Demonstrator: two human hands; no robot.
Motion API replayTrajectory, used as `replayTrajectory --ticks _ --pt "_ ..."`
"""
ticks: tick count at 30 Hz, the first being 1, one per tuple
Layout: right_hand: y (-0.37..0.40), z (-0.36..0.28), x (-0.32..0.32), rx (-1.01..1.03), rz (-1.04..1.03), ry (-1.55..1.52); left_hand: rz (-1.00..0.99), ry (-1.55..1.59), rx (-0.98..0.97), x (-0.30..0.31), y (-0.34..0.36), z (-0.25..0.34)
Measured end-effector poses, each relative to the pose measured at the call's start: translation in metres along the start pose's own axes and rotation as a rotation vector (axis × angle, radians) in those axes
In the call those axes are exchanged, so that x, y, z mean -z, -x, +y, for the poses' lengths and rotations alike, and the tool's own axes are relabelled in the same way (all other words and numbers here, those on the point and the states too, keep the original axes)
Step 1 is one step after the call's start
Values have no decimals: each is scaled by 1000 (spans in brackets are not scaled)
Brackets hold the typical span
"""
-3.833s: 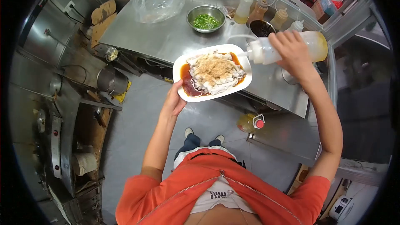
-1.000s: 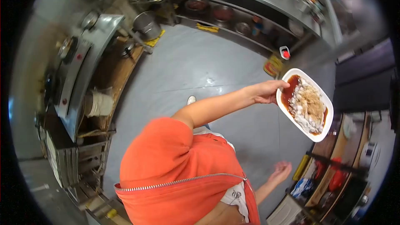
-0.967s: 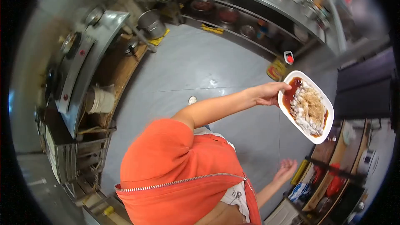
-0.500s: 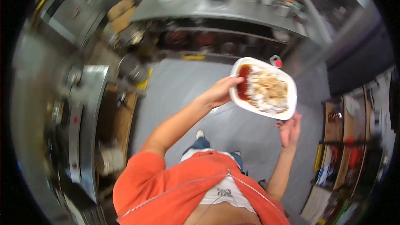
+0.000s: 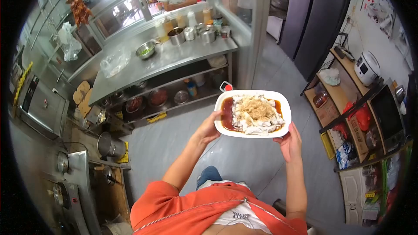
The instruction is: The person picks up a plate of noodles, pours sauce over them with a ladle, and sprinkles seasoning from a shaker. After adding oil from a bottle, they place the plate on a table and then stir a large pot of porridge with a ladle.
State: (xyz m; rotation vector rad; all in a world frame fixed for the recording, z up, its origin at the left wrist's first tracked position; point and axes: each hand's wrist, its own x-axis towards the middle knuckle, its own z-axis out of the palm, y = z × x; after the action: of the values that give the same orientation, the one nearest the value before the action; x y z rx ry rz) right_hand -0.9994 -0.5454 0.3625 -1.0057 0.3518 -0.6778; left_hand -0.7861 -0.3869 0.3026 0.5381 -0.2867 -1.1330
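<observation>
Fingers of the left hand (image 5: 208, 128) curl round the near-left rim of the plate (image 5: 283, 100). The right hand (image 5: 291, 141) cups its right end from below. Both are closed on it, in mid-air above the floor (image 5: 244, 161), well off the table (image 5: 170, 61). Any tilt would likely slop the pooled sauce (image 5: 227, 117) over. Fingertips beneath the plate are hidden.

The white plate (image 5: 286, 106) looks smooth and glossy, perhaps plastic, its red-brown sauce (image 5: 226, 116) wet and shiny, while the far surface (image 5: 174, 61) is dull brushed metal, the floor (image 5: 170, 141) smooth matt grey, and the jacket (image 5: 174, 204) orange cloth.
</observation>
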Motion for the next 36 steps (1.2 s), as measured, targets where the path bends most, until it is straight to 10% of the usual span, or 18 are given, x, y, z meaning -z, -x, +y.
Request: replayTrajectory --ticks 21,34,36 --pt "19 91 -44 459 44 -55 -168 -294 29 40 -15 61" --pt "91 65 -81 326 -251 52 -230 -146 -282 32 129 43" --pt "8 32 -60 297 -217 57 -88 -153 -250 4 50 56"
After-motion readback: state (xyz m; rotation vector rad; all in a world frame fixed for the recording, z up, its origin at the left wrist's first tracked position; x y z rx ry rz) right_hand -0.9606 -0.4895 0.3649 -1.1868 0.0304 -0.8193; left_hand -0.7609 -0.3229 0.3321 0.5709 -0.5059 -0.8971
